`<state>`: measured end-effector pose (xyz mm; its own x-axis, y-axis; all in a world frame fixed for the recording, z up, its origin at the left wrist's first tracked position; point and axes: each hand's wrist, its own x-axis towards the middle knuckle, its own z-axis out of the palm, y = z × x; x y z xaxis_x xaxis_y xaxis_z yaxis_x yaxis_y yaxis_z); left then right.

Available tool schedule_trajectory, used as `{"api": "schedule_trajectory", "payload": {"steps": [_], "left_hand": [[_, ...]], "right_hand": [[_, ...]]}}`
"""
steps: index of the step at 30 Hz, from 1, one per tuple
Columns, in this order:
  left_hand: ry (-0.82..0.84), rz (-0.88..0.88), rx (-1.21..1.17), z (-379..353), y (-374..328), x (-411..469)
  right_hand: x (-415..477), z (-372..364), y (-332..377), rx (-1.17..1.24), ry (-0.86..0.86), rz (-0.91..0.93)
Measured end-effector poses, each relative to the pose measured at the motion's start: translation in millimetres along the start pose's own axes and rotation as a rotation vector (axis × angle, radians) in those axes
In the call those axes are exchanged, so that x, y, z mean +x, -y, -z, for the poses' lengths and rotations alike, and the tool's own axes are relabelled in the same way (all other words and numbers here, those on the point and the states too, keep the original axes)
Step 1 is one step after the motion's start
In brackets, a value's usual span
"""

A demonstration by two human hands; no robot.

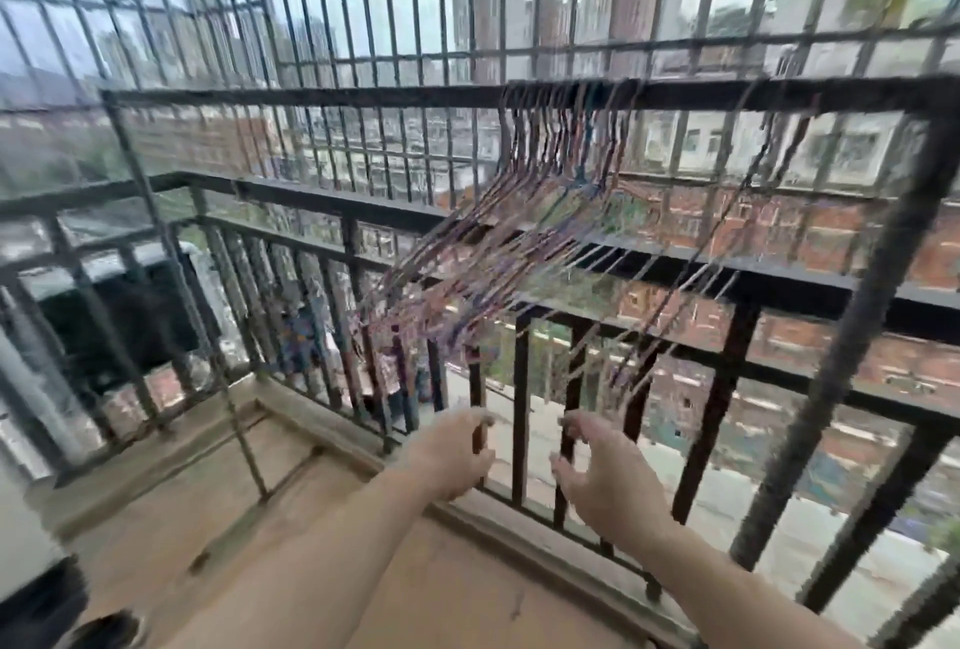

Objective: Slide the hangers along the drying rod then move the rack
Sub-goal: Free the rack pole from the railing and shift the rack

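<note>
A dark metal drying rack stands on the balcony, and its top rod runs across the middle of the view. Several thin wire hangers hang bunched on the rod right of centre, swung out toward me and blurred. One more hanger hangs apart, further right. My left hand and my right hand reach forward below the hangers, fingers spread and curled. Neither hand holds anything. The rack's right post rises close to my right arm.
The balcony railing and window bars stand just behind the rack. The rack's left post and base bar rest on the tan tiled floor. A dark object lies at the bottom left.
</note>
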<state>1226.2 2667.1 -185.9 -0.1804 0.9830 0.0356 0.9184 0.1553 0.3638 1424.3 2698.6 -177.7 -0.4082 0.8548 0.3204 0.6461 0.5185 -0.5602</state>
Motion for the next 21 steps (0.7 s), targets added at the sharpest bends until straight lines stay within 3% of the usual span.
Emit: {"api": "schedule_trajectory", "payload": {"steps": [3, 7, 9, 15, 21], "left_hand": [[-0.06, 0.019, -0.009, 25, 38, -5], [-0.109, -0.018, 0.02, 64, 101, -1], [-0.172, -0.035, 0.007, 92, 140, 11], [-0.319, -0.095, -0.013, 212, 230, 63], [-0.439, -0.32, 0.023, 287, 236, 101]], "right_hand": [[9, -19, 37, -0.058, 0.042, 0.075], [18, -60, 108, -0.419, 0.187, 0.474], [29, -88, 155, -0.378, 0.151, 0.542], [121, -128, 306, -0.111, -0.165, 0.527], [217, -87, 352, -0.19, -0.349, 0.34]]}}
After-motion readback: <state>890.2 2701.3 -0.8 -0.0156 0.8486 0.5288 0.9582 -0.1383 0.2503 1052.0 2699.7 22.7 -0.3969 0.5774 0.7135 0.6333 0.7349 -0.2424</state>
